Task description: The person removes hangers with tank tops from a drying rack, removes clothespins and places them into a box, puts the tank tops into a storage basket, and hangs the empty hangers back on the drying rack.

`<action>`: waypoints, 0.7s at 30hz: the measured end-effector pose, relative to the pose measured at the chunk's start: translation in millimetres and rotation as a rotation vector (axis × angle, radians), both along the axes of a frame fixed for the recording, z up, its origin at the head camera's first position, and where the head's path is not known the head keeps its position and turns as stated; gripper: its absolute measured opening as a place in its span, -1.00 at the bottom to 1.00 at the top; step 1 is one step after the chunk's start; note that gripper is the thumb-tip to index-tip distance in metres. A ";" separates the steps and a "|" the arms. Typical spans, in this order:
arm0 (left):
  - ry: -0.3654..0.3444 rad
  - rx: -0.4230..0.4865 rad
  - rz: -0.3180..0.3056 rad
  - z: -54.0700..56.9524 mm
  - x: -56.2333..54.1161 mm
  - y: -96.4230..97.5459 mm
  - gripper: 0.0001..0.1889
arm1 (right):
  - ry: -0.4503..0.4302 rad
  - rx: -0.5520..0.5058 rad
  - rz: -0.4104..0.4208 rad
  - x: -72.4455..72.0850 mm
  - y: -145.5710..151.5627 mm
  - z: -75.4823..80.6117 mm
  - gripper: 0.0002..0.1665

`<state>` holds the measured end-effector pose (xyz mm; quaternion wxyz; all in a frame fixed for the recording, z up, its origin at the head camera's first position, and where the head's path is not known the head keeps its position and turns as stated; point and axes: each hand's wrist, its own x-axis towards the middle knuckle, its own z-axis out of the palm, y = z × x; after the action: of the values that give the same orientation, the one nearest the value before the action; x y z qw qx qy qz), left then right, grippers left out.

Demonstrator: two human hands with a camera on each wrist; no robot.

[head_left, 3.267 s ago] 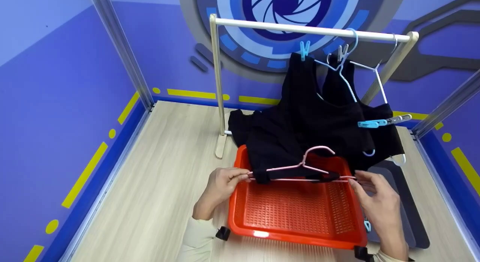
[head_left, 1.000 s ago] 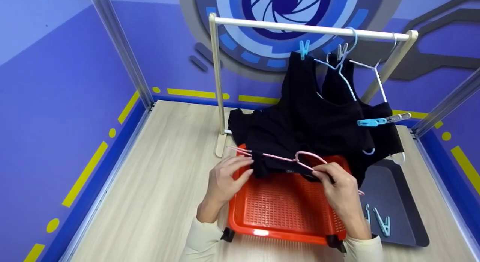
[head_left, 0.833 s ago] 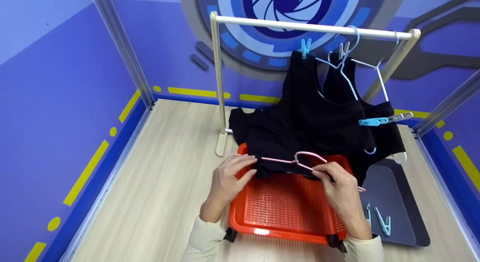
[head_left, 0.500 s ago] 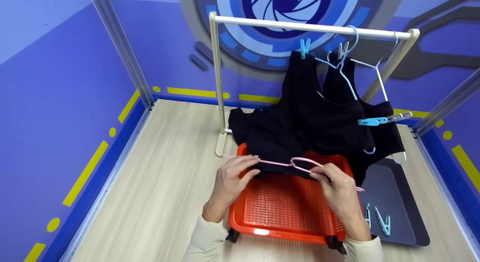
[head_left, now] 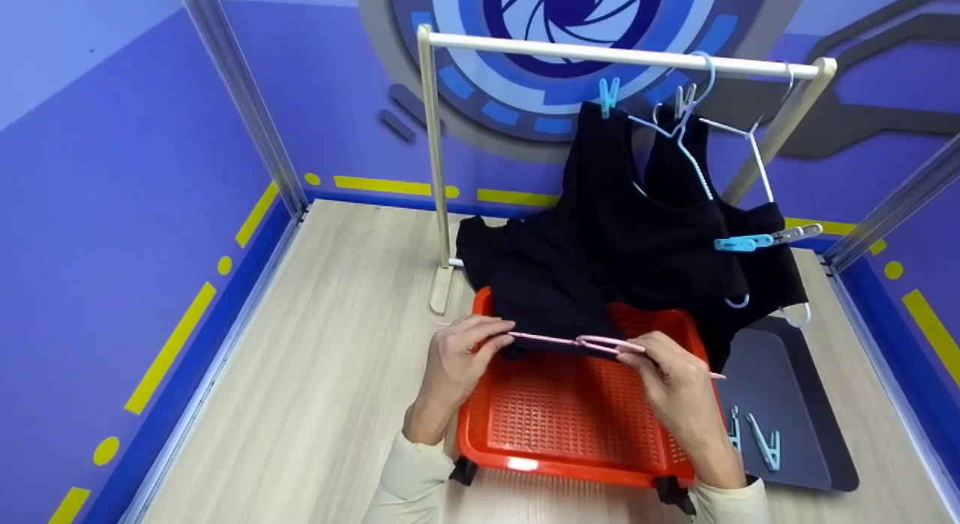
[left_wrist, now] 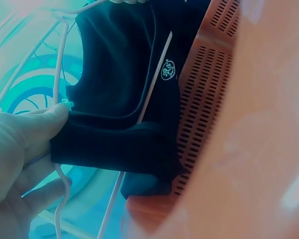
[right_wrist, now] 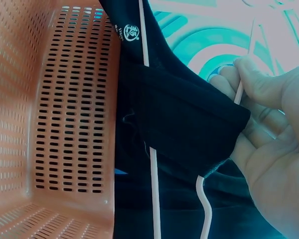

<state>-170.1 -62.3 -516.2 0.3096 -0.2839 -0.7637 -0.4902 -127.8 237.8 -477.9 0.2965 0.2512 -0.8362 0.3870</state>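
Pink hanger (head_left: 540, 337) in black tank top (head_left: 551, 306) is pinched, fingers (head_left: 487, 328) nearly closed, by left hand (head_left: 457, 359) and right hand (head_left: 675, 377) over red basket (head_left: 570, 419).

Pale wood-grain table (head_left: 330, 359), broad bare stretch to the left of the left hand (head_left: 456, 370). Red basket (head_left: 577, 426) sits on it, below and between the hands. Grey tray (head_left: 795, 404) lies flat, right of the right hand (head_left: 682, 396), left part hidden; contact with basket unclear. Wooden foot (head_left: 441, 291) of clothes rack (head_left: 434, 141) stands just beyond left hand.
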 end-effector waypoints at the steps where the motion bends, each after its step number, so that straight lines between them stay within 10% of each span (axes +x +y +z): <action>1: 0.002 0.005 -0.003 0.0 -0.2 -0.8 -0.79 | 0.000 0.003 -0.006 0.2 0.7 0.3 -0.67; 21: 0.038 0.051 0.115 2.9 -4.0 -24.8 -0.84 | 0.086 -0.015 -0.153 -1.0 23.6 -1.5 -0.63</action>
<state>-174.2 -87.1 -513.3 0.3588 -0.2412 -0.7600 -0.4852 -128.8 261.4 -479.5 0.3629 0.2007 -0.8365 0.3583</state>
